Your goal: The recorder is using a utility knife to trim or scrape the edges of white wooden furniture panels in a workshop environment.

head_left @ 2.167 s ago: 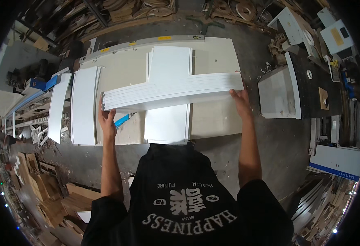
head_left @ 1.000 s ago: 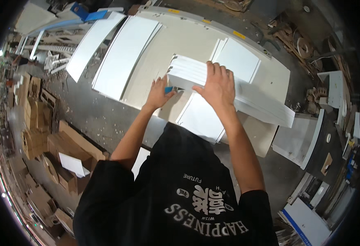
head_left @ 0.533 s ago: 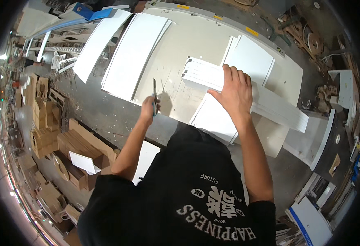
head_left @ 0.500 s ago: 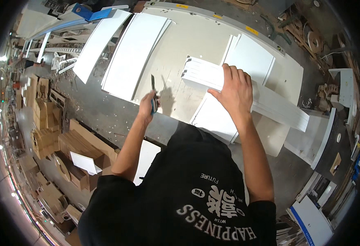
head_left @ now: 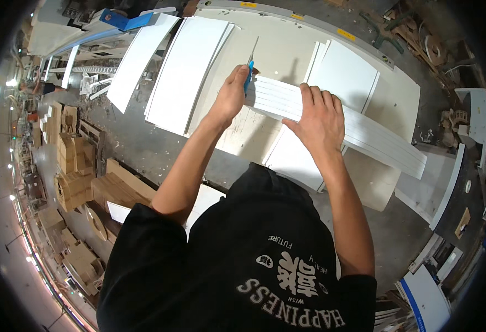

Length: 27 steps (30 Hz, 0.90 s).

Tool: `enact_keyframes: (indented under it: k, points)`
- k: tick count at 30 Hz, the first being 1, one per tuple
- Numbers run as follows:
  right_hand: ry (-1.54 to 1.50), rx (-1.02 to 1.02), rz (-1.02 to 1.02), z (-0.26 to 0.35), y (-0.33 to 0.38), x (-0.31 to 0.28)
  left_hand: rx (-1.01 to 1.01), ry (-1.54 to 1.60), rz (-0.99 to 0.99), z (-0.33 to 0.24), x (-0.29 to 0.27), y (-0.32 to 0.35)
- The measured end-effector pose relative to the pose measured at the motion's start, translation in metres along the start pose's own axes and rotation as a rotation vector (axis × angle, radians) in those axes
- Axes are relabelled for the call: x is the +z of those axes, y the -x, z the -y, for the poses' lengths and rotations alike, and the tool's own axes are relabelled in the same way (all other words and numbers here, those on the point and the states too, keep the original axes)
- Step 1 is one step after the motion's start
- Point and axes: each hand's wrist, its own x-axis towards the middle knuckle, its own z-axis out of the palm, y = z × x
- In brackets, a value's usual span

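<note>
My left hand (head_left: 233, 97) is closed on a blue-handled utility knife (head_left: 249, 75), its long thin blade pointing away from me. The fist and handle are at the left end of a bundle of long white strips (head_left: 384, 141); whether the handle touches it, I cannot tell. Across the top of this bundle lies my right hand (head_left: 321, 119), gripping it with the fingers over the far edge and the thumb at the near edge. White panels (head_left: 295, 155) lie under the bundle, and further white panels (head_left: 347, 71) are beyond it.
A stack of long white boards (head_left: 185, 69) lies on the worktable's (head_left: 279, 36) left side. Along the far edge runs a grey level (head_left: 315, 27) with yellow labels. Cardboard pieces (head_left: 118, 185) are on the floor at left. A grey panel (head_left: 428, 182) stands at right.
My left hand has moved up and right with the knife, from the table's near edge to the bundle's left end. My right hand still grips the bundle.
</note>
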Motion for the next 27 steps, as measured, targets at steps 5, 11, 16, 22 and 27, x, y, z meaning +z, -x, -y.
enact_keyframes:
  k: [5, 11, 16, 22, 27]
  points:
    - [-0.050, 0.011, 0.008, -0.003, -0.002, 0.002, 0.085, -0.391, -0.210, -0.009, 0.023, 0.011]
    - [-0.056, -0.010, -0.027, -0.006, -0.002, -0.003, 0.168, -0.831, -0.416, -0.033, 0.055, 0.021]
    - [-0.054, -0.002, -0.017, -0.007, 0.001, -0.001, 0.228, -0.691, -0.395, -0.017, 0.044, 0.013]
    - [-0.042, 0.007, 0.008, -0.004, 0.002, 0.000, -0.048, 0.127, -0.082, 0.000, -0.002, 0.035]
    - [0.001, 0.020, 0.073, 0.000, 0.001, -0.008, 0.068, 0.446, -0.144, 0.023, -0.015, 0.063]
